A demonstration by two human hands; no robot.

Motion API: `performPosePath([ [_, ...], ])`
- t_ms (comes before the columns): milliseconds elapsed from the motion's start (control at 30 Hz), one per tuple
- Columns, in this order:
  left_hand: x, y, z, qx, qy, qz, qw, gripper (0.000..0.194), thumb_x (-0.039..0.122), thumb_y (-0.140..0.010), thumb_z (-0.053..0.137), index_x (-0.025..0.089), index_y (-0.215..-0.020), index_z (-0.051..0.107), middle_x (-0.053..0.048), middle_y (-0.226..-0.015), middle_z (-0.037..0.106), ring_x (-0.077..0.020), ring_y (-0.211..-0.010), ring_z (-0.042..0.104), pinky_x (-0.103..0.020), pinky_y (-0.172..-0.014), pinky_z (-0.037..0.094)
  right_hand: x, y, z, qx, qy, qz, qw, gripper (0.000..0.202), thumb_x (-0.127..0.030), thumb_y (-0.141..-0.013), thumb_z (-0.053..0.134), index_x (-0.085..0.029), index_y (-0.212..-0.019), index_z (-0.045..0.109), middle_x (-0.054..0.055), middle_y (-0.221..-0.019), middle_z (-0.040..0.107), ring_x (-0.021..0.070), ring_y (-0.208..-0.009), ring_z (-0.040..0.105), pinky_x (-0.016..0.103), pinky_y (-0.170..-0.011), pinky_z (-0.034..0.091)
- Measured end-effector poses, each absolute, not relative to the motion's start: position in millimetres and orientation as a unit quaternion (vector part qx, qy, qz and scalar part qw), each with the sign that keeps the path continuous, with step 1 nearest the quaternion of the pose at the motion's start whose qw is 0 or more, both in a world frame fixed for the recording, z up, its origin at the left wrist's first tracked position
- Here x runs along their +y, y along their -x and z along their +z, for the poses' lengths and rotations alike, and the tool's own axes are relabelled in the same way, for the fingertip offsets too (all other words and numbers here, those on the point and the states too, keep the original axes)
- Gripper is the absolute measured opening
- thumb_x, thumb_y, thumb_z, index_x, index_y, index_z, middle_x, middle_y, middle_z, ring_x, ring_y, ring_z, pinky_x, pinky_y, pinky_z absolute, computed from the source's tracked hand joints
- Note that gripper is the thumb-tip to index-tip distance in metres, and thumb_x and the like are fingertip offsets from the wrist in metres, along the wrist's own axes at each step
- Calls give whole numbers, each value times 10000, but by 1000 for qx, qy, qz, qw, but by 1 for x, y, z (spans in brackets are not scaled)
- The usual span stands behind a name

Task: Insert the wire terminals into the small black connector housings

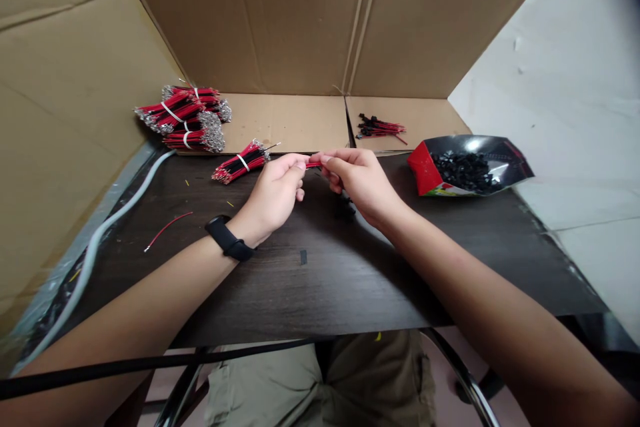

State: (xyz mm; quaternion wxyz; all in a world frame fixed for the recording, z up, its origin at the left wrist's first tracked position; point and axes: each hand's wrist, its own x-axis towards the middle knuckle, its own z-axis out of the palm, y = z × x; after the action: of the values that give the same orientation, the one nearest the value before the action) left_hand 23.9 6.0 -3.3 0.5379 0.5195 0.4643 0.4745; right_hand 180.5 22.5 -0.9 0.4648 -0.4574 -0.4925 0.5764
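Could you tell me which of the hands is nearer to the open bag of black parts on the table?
Right. The right hand is beside the bag of black parts, with bare table between them. The left hand is farther away, beyond the right hand.

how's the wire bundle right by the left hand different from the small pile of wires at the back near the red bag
The bundle by the left hand is tied with a white band; the back pile shows no band. The bundle lies on the dark table, the pile on the cardboard. The bundle's ends fan out with silvery tips; the pile looks smaller and looser. Both are red and black wires.
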Motion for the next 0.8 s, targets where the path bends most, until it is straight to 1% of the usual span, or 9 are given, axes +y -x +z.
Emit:
performPosePath([
  [133,6,-24,-3,458,-515,465,556,290,130,-1040,496,158,-801,659,29,-664,370,-120,-573,347,-221,-540,382,22,-182,-2,-513,431,577,467,196,-144,-987,628,-145,-873,787,-20,-703,603,78,-564,445,235,-527,342],
  [200,5,-23,-2,449,-513,446,580,310,155,-1048,513,164,-760,629,30,-657,352,-117,-563,332,-219,-527,371,23,-185,0,-514,403,594,469,197,-158,-979,636,-148,-860,793,-11,-709,626,79,-578,471,233,-545,359],
  [267,4,-22,1,436,-503,435,606,322,190,-1066,524,165,-757,615,29,-667,354,-111,-555,311,-215,-511,360,24,-188,2,-503,363,625,475,169,-203,-959,689,-155,-840,799,0,-717,652,86,-618,512,230,-575,383],
  [367,0,-25,4,415,-473,460,627,333,209,-1085,525,167,-761,584,23,-695,373,-101,-558,304,-203,-497,355,24,-191,4,-477,304,669,483,108,-284,-891,819,-184,-852,817,-3,-761,681,90,-695,537,224,-631,416],
  [467,-4,-30,5,399,-448,493,630,339,187,-1094,505,173,-759,552,33,-676,357,-98,-553,317,-193,-492,366,23,-187,0,-472,307,663,492,170,-345,-835,889,-203,-915,840,-18,-786,676,88,-702,507,226,-622,395],
  [567,-7,-34,3,382,-466,490,630,345,230,-1109,502,169,-777,569,30,-670,391,-100,-551,373,-200,-495,408,22,-183,-3,-502,327,635,487,333,-503,-825,906,-206,-964,848,-18,-750,652,103,-699,518,248,-603,374],
  [667,-3,-30,0,385,-514,458,614,324,261,-1113,506,142,-850,653,-21,-736,551,-120,-614,530,-231,-560,503,27,-193,3,-550,342,581,493,392,-590,-837,884,-208,-907,829,-25,-697,619,114,-666,517,275,-634,414],
  [733,4,-23,-3,418,-552,455,560,294,249,-1107,511,126,-939,718,-52,-814,644,-130,-676,610,-238,-613,531,36,-211,11,-609,378,482,504,369,-562,-886,849,-197,-843,821,-12,-719,647,116,-674,519,290,-662,426],
  [800,14,-13,-6,461,-598,472,456,239,198,-1075,541,130,-1001,758,-49,-846,684,-126,-707,635,-231,-636,518,48,-235,19,-687,444,353,454,280,-412,-931,828,-173,-784,827,5,-711,674,130,-700,549,311,-700,425],
])
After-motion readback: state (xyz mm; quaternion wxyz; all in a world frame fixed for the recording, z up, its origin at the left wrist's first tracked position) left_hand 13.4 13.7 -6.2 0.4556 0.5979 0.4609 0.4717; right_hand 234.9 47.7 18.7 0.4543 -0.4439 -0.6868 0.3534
